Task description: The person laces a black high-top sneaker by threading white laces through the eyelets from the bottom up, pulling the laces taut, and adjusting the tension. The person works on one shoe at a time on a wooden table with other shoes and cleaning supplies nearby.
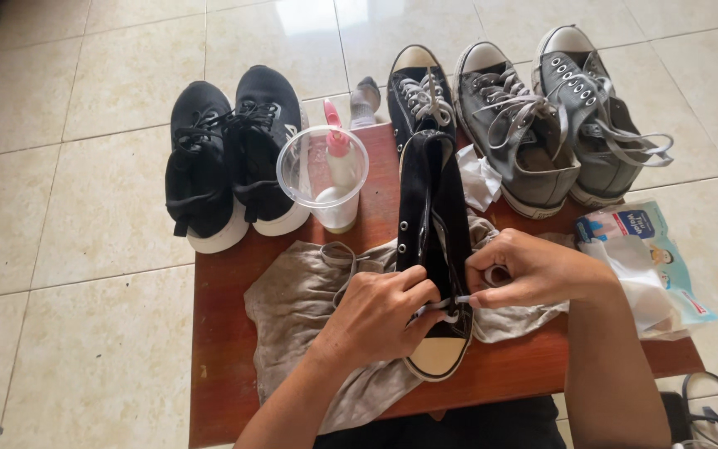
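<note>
A black high-top canvas shoe [427,224] with a pale toe cap lies lengthwise on a grey cloth [301,299] on a low wooden table [218,349]. My left hand [378,312] pinches a white lace [450,303] near the toe end of the shoe. My right hand [525,268] holds the other part of the same lace just to the right, fingers closed on its tip. Both hands rest over the shoe's lowest eyelets.
A clear plastic cup [323,166] and a pink-capped bottle [338,179] stand on the table's far edge. A crumpled tissue [479,179] and a wipes pack [650,262] lie at right. On the floor are black sneakers [230,154], one black high-top [419,96] and two grey high-tops [554,116].
</note>
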